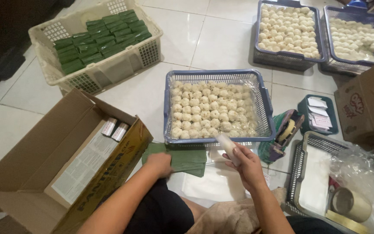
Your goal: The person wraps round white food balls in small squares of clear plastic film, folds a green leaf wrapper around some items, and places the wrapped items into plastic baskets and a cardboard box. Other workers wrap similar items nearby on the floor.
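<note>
Cardboard box (44, 173) lies open at far left, near a cream crate (96, 73) of green leaf-wrapped parcels. Left hand (159, 164) presses flat, fingers spread, on a stack of folded green leaves (187, 158). Beyond sits a blue basket (262, 104) of pale dumplings. Right hand (247, 164) closes around a small white bottle (228, 145) beside a green tape dispenser (284, 132).

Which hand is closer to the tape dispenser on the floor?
Right. The right hand, holding a small white bottle, is just beside the tape dispenser; the left hand rests on green sheets farther away.
</note>
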Action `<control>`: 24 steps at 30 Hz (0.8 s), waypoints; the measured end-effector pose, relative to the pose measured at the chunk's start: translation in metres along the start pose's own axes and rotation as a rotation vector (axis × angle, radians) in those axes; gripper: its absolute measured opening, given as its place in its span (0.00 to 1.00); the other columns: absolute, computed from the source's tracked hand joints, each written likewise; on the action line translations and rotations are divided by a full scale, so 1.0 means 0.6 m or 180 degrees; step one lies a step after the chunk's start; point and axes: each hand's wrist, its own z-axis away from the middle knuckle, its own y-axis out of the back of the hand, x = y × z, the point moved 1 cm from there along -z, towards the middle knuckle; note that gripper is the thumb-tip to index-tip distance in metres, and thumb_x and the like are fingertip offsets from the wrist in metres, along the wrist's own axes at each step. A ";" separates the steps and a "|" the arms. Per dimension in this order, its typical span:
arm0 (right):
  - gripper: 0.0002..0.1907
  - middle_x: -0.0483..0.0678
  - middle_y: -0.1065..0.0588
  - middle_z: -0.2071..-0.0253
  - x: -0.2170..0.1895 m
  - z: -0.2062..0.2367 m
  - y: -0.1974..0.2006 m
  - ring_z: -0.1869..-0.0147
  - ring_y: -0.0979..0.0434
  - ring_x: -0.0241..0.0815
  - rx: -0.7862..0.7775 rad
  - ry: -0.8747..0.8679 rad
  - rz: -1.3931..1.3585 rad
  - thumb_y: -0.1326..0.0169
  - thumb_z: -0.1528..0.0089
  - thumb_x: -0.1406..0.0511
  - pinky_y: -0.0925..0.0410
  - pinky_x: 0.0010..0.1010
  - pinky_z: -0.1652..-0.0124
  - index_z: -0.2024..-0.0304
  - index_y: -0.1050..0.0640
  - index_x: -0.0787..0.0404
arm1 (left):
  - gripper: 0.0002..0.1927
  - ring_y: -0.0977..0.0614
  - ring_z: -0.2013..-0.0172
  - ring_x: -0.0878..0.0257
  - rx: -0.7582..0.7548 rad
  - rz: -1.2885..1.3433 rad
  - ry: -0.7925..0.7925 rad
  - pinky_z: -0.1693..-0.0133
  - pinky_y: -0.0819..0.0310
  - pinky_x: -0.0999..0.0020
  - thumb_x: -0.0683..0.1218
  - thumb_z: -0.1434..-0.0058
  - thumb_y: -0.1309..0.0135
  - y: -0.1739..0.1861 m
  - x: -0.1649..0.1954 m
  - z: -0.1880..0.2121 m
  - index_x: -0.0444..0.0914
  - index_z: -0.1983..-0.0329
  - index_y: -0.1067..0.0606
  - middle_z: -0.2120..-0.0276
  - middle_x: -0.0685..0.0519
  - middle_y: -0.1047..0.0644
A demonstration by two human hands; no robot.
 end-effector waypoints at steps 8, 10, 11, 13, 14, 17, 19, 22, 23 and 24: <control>0.27 0.50 0.22 0.50 0.000 -0.003 0.020 0.51 0.21 0.41 0.0107 0.0277 0.0131 0.40 0.41 0.69 0.27 0.31 0.55 0.39 0.27 0.64 | 0.23 0.22 0.49 0.43 0.1218 0.0329 0.0605 0.52 0.22 0.49 0.46 0.47 0.39 0.030 -0.039 -0.008 0.37 0.48 0.26 0.49 0.42 0.26; 0.27 0.50 0.21 0.52 -0.006 -0.005 0.028 0.53 0.21 0.41 0.0150 0.0386 0.0025 0.39 0.41 0.69 0.27 0.32 0.56 0.39 0.26 0.66 | 0.12 0.21 0.47 0.45 0.1230 0.0037 0.0591 0.50 0.21 0.51 0.42 0.39 0.46 0.037 -0.032 0.000 0.37 0.52 0.23 0.49 0.42 0.25; 0.26 0.51 0.21 0.52 -0.010 -0.005 0.032 0.54 0.20 0.41 0.0219 0.0457 0.0122 0.39 0.41 0.69 0.27 0.32 0.57 0.40 0.25 0.66 | 0.14 0.20 0.48 0.44 0.1189 0.0165 0.0613 0.51 0.21 0.50 0.41 0.38 0.46 0.039 -0.028 0.005 0.37 0.49 0.25 0.49 0.41 0.24; 0.25 0.51 0.20 0.53 -0.020 -0.006 0.038 0.55 0.19 0.42 0.0346 0.0593 0.0302 0.39 0.41 0.68 0.26 0.31 0.57 0.41 0.24 0.67 | 0.18 0.19 0.49 0.42 0.1108 0.0405 0.0668 0.51 0.21 0.48 0.40 0.36 0.48 0.042 -0.026 0.015 0.38 0.43 0.29 0.49 0.40 0.24; 0.25 0.51 0.20 0.53 -0.024 -0.005 0.040 0.55 0.19 0.42 0.0412 0.0615 0.0382 0.38 0.41 0.68 0.26 0.32 0.58 0.41 0.24 0.67 | 0.19 0.20 0.48 0.42 0.1117 0.0411 0.0613 0.50 0.22 0.48 0.41 0.39 0.46 0.043 -0.026 0.018 0.39 0.44 0.28 0.48 0.40 0.25; 0.25 0.51 0.20 0.54 -0.039 0.000 0.043 0.56 0.18 0.41 0.0546 0.0735 0.0584 0.38 0.42 0.68 0.25 0.31 0.60 0.43 0.23 0.64 | 0.18 0.22 0.46 0.42 0.1225 0.0371 0.0497 0.48 0.23 0.49 0.41 0.45 0.42 0.044 -0.027 0.022 0.40 0.49 0.26 0.47 0.41 0.26; 0.24 0.50 0.20 0.54 -0.048 0.008 0.046 0.56 0.18 0.42 0.0628 0.0832 0.0610 0.37 0.44 0.68 0.26 0.31 0.60 0.44 0.24 0.63 | 0.14 0.22 0.45 0.42 0.1321 0.0203 0.0445 0.48 0.23 0.51 0.41 0.45 0.42 0.042 -0.026 0.022 0.40 0.54 0.23 0.47 0.41 0.25; 0.22 0.51 0.20 0.55 -0.065 0.016 0.052 0.57 0.17 0.43 0.0676 0.0858 0.0477 0.37 0.43 0.67 0.25 0.32 0.62 0.46 0.24 0.65 | 0.15 0.18 0.50 0.43 0.1127 0.0529 0.0688 0.49 0.22 0.50 0.40 0.40 0.46 0.047 -0.025 0.025 0.38 0.49 0.25 0.52 0.40 0.20; 0.22 0.52 0.20 0.55 -0.071 0.020 0.055 0.57 0.18 0.43 0.0739 0.0931 0.0500 0.37 0.42 0.68 0.25 0.32 0.62 0.46 0.24 0.65 | 0.15 0.18 0.49 0.44 0.1131 0.0560 0.0677 0.49 0.23 0.50 0.40 0.40 0.46 0.050 -0.025 0.029 0.39 0.49 0.25 0.52 0.41 0.20; 0.22 0.52 0.20 0.55 -0.079 0.023 0.059 0.57 0.18 0.42 0.0797 0.1000 0.0529 0.37 0.42 0.68 0.25 0.31 0.62 0.46 0.23 0.65 | 0.15 0.19 0.49 0.45 0.1133 0.0598 0.0670 0.50 0.24 0.50 0.41 0.40 0.45 0.051 -0.027 0.035 0.41 0.49 0.24 0.53 0.41 0.20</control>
